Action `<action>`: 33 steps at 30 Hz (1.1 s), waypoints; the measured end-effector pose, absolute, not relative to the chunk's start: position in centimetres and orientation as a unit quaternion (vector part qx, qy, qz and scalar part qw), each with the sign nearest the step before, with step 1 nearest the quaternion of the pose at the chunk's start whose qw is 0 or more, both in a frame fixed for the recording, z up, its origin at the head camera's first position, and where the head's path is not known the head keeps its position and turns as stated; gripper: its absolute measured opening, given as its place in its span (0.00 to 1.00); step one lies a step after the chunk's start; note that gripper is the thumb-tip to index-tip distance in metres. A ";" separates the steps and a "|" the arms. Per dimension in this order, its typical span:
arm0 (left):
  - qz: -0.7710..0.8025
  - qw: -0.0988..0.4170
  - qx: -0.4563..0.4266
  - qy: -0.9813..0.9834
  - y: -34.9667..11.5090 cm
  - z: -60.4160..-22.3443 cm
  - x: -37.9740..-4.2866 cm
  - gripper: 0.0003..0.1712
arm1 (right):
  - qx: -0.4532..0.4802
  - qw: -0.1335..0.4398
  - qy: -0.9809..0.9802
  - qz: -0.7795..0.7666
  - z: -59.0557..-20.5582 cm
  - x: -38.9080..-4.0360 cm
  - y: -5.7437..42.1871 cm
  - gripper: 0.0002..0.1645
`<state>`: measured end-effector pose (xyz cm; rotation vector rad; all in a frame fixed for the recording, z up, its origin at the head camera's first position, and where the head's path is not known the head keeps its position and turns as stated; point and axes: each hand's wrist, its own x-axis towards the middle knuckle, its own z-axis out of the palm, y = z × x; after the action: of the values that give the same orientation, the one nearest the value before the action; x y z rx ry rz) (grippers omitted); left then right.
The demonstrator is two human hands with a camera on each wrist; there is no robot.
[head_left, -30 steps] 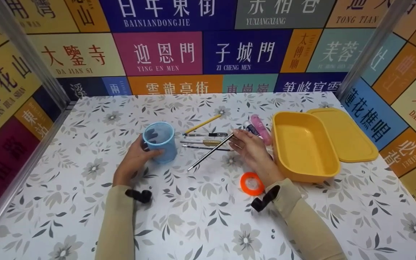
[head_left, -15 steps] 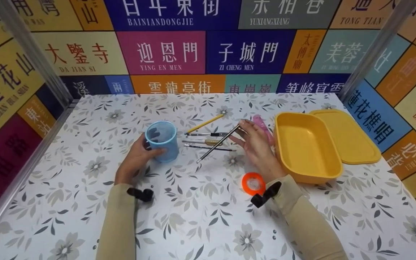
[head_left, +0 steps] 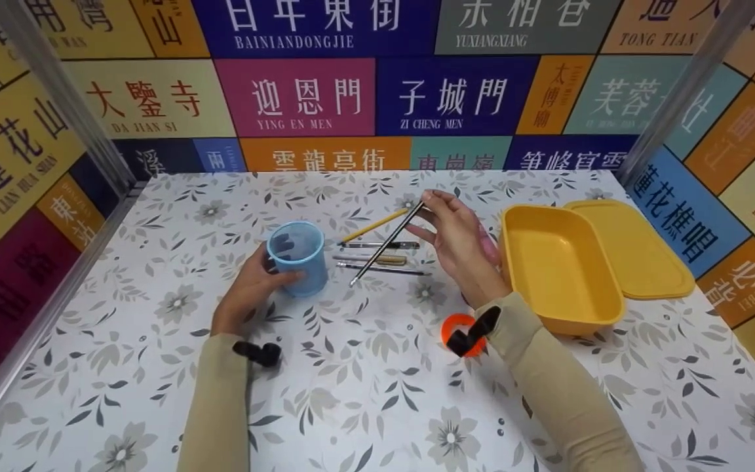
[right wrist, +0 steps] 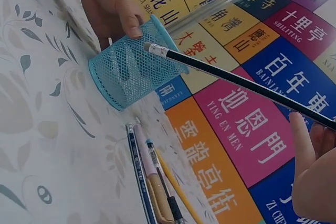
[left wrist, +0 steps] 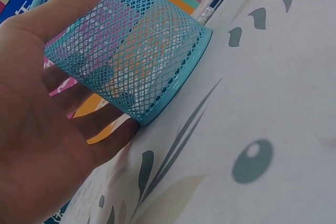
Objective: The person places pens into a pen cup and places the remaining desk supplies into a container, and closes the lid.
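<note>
A blue mesh pen cup (head_left: pixel 309 272) stands upright on the table. My left hand (head_left: pixel 250 288) grips its near left side, the thumb across the front; in the left wrist view the fingers curve round the mesh cup (left wrist: pixel 136 51). My right hand (head_left: pixel 466 246) pinches a dark striped pencil (head_left: pixel 385 248) near one end, above the table. That pencil slants down to the left, and in the right wrist view its white eraser end (right wrist: pixel 157 50) points towards the cup. Under it lie a yellow pencil (head_left: pixel 371 228), a black pen (head_left: pixel 384 245), a gold-brown pen (head_left: pixel 387 260) and another dark pencil (head_left: pixel 377 268).
To the right sits an open yellow box (head_left: pixel 561 269), with its yellow lid (head_left: pixel 646 255) beside it. A pink item (head_left: pixel 489 248) is partly behind my right hand. An orange tape roll (head_left: pixel 451 328) lies under my right wrist.
My right hand has moved away towards the back of the table and up with the pencil, which now slants more steeply. My left hand stays on the cup.
</note>
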<state>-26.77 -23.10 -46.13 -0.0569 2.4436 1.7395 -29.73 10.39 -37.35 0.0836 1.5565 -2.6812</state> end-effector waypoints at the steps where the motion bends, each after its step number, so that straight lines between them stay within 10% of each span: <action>1: 0.578 0.074 -0.020 0.812 -23.1 -46.1 -26.8 0.63 | 0.025 0.017 0.504 -0.863 -37.1 -29.8 10.2 0.06; 33: 0.584 0.090 -0.009 0.806 -22.9 -45.5 -26.5 0.60 | -0.029 -0.041 0.553 -0.832 -33.0 -31.0 2.1 0.12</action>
<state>-26.48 -22.90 -45.53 -0.0278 2.3977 1.7375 -30.98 2.06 -32.95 -0.0936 1.7827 -2.6830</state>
